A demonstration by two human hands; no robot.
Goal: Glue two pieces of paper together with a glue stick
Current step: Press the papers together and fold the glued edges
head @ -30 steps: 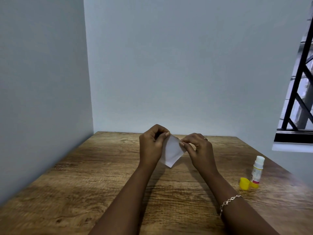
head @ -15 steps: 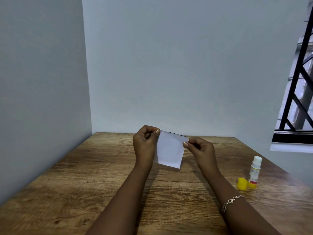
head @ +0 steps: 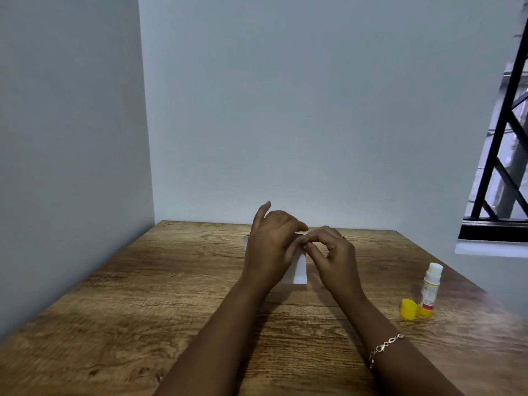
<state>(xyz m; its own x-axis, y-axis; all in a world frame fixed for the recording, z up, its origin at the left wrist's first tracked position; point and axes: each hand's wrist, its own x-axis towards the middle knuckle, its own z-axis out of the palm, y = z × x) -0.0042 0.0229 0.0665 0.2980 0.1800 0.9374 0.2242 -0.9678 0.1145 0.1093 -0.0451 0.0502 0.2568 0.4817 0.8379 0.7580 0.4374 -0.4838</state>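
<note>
A small white paper [head: 300, 268] is held upright above the middle of the wooden table [head: 143, 295], mostly hidden behind my left hand [head: 271, 250]. That hand lies across the paper's near face with its fingers stretched up and one finger raised. My right hand [head: 334, 252] has curled fingers and pinches the paper's upper right corner between thumb and forefinger. I cannot tell whether it is one sheet or two. The glue stick [head: 431, 287] stands upright and uncapped at the right of the table, away from both hands. Its yellow cap [head: 408, 309] lies beside its base.
Grey walls close the table in at the left and the back. A window with a black metal grille [head: 497, 155] and a white sill [head: 491, 248] is at the right, above the glue stick.
My left hand let go of its pinch on the paper's left edge, spread its fingers and moved right across the sheet. My right hand has kept its pinch. The glue stick and cap have not moved.
</note>
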